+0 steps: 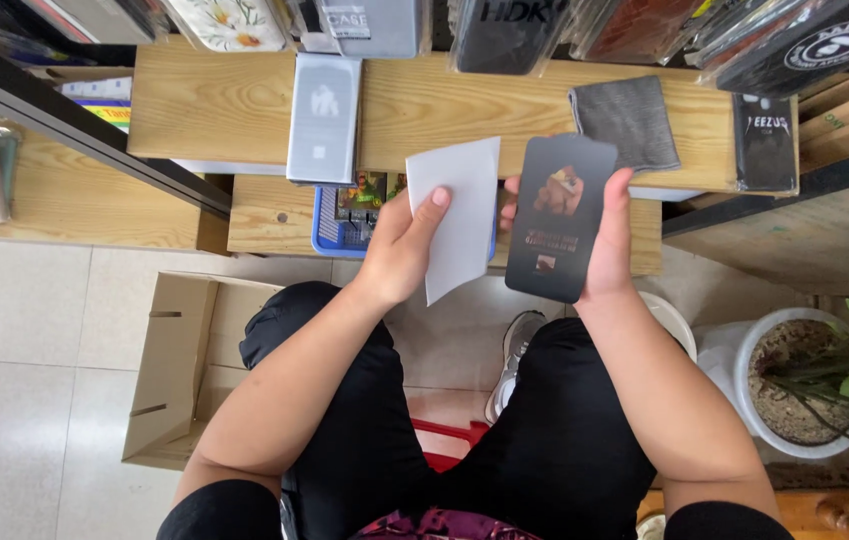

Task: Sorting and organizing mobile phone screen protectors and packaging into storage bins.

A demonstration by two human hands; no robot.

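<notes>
My left hand point(399, 245) holds a plain white paper sleeve point(459, 215) upright by its left edge, thumb on its face. My right hand point(609, 245) grips a flat black package point(559, 215) with a small picture on its front, fingers behind it and thumb along its right side. The two items are side by side, almost touching, held above my lap in front of a low wooden shelf point(424, 105).
On the shelf lie a grey flat pack point(324, 115), a grey cloth point(629, 120) and a black phone case point(764, 140). A blue tray point(334, 230) sits below. An open cardboard box point(179, 360) stands left, a white plant pot point(794, 385) right.
</notes>
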